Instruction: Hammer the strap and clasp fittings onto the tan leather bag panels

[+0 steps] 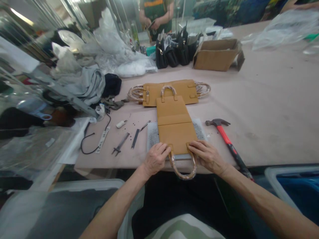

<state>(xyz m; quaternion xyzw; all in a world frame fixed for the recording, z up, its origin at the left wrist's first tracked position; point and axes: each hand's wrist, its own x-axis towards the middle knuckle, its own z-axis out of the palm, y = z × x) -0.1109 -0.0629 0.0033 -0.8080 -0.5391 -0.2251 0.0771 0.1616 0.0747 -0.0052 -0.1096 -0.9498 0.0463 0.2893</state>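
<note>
A tan handbag panel lies flat over a grey slab, with one wrapped handle hanging toward me past the table edge and another at its far end. My left hand is closed, its fingers pinching the near left corner where the handle joins. At the near right corner, my right hand grips the other handle base with bent fingers. Beyond the panel rests a stack of similar tan bag pieces, their wrapped handles sticking out at both sides.
A red-handled claw hammer lies to the right. Calipers, a dark metal bar and a small white bottle lie left. Behind are black bags, a cardboard box and plastic wrapping. Another person stands across the table.
</note>
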